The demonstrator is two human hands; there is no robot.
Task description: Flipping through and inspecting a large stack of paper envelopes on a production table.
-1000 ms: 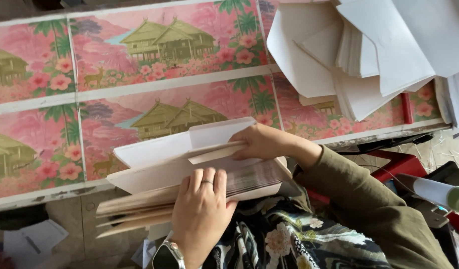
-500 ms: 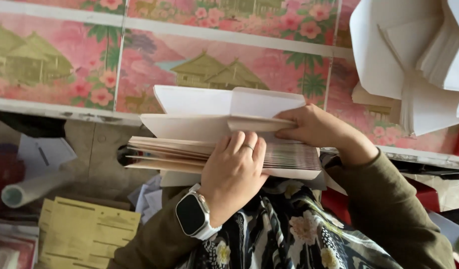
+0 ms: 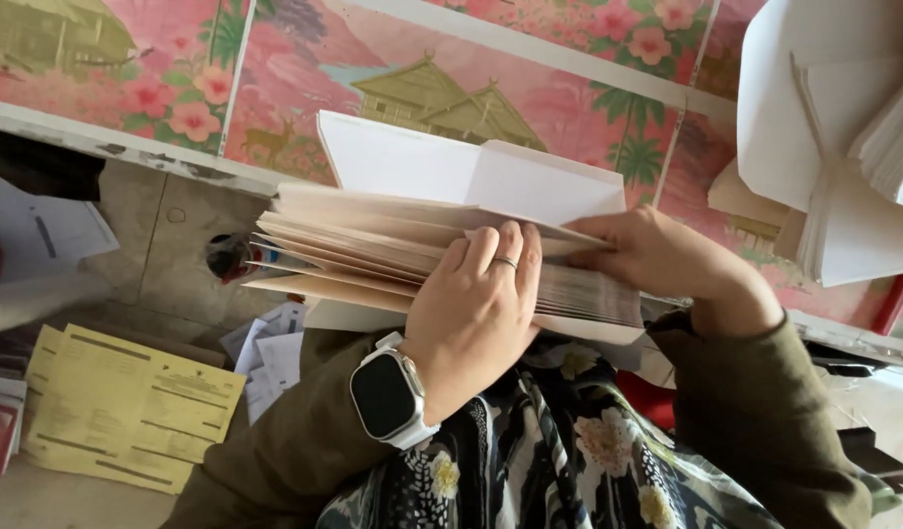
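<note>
A thick stack of folded white and cream paper sheets [image 3: 373,245] rests at the near edge of a table covered in a pink flowered cloth [image 3: 304,69]. My left hand [image 3: 471,313], with a ring and a smartwatch on the wrist, presses flat on the front edges of the stack. My right hand [image 3: 657,260] grips the right end of the stack, fingers tucked between the sheets under a raised white folded sheet [image 3: 451,171].
Another pile of white folded sheets [image 3: 843,147] lies on the table at the upper right. On the floor to the left lie yellow printed forms [image 3: 128,402], loose white papers [image 3: 54,230] and a rolled tube [image 3: 30,299].
The view has shifted left and closer. Both hands keep hold of the stack, which has slid further toward the table's near edge and fanned open at its left end.
</note>
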